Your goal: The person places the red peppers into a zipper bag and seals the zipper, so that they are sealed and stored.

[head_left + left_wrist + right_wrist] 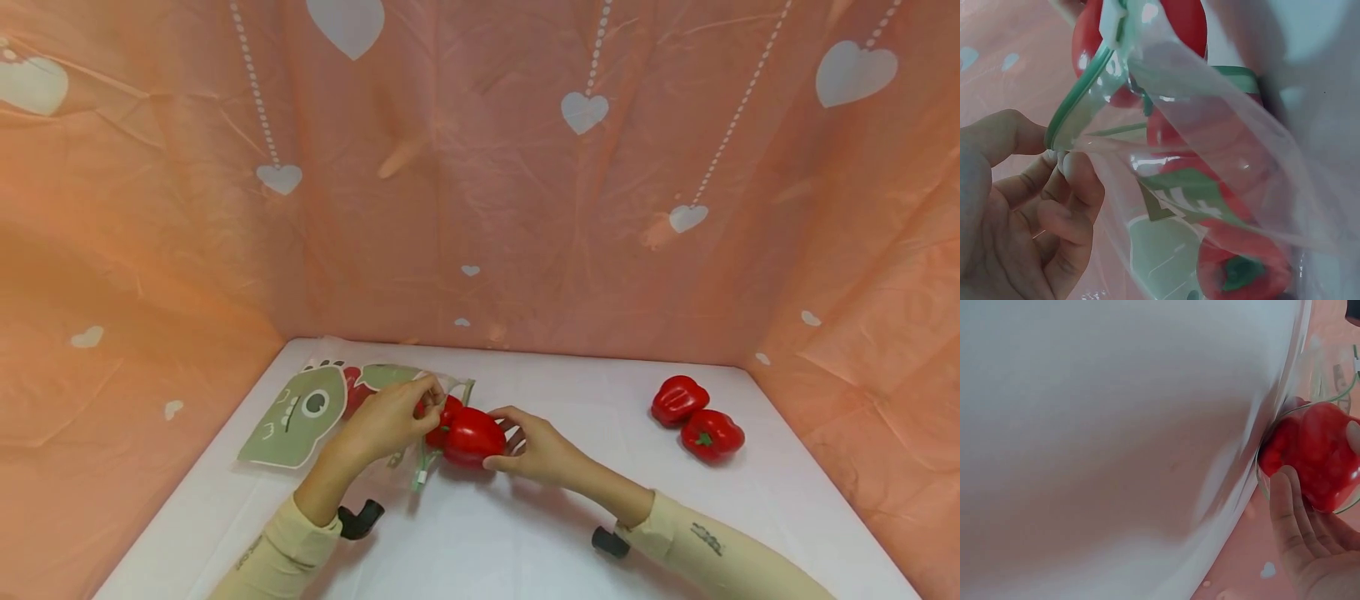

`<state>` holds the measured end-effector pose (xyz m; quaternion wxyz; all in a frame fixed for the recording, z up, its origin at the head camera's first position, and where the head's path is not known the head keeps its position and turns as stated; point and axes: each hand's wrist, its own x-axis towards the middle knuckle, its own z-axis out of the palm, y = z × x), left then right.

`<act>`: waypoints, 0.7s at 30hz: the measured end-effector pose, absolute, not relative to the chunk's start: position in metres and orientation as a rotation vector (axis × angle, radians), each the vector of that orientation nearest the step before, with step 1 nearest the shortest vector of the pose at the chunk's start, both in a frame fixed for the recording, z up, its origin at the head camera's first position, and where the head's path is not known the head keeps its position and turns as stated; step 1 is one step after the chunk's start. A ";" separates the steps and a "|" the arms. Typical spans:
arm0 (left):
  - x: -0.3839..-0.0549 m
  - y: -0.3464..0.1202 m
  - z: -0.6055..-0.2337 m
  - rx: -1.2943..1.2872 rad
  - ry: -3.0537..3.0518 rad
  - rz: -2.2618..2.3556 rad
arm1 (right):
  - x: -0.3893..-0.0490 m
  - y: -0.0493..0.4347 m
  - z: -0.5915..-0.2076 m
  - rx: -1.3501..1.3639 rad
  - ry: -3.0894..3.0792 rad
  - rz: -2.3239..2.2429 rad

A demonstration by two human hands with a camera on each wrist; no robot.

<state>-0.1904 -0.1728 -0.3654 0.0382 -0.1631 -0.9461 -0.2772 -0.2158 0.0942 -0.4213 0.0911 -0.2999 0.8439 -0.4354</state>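
Observation:
My left hand [393, 417] pinches the green zip edge of a clear zip bag [1094, 72] with a green cartoon monster print, holding its mouth apart. A white slider sits on that zip. Inside the bag lie red bell peppers, one with its green stem [1244, 272] showing through the plastic. At the bag's mouth, my right hand [536, 446] grips another red bell pepper [474, 437] between thumb and fingers. In the right wrist view, the held pepper [1316, 456] overlaps the open mouth, its stem end toward the bag.
Two more red bell peppers [679, 401] lie side by side at the right of the white table [585, 400]. Orange curtains with white hearts [480, 208] stand round the back and sides. A black wrist mount [361, 520] juts out beneath the left forearm, another [611, 542] beneath the right.

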 end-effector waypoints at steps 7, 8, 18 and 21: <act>-0.190 -0.171 -0.367 -0.538 -2.888 -0.861 | -0.215 0.089 -0.421 -0.868 2.521 -1.294; -0.190 -0.170 -0.367 -0.532 -2.891 -0.859 | -0.215 0.088 -0.421 -0.863 2.517 -1.302; -0.189 -0.169 -0.367 -0.545 -2.898 -0.836 | -0.213 0.079 -0.424 -0.853 2.493 -1.322; -0.189 -0.170 -0.367 -0.557 -2.887 -0.828 | -0.213 0.076 -0.424 -0.848 2.498 -1.321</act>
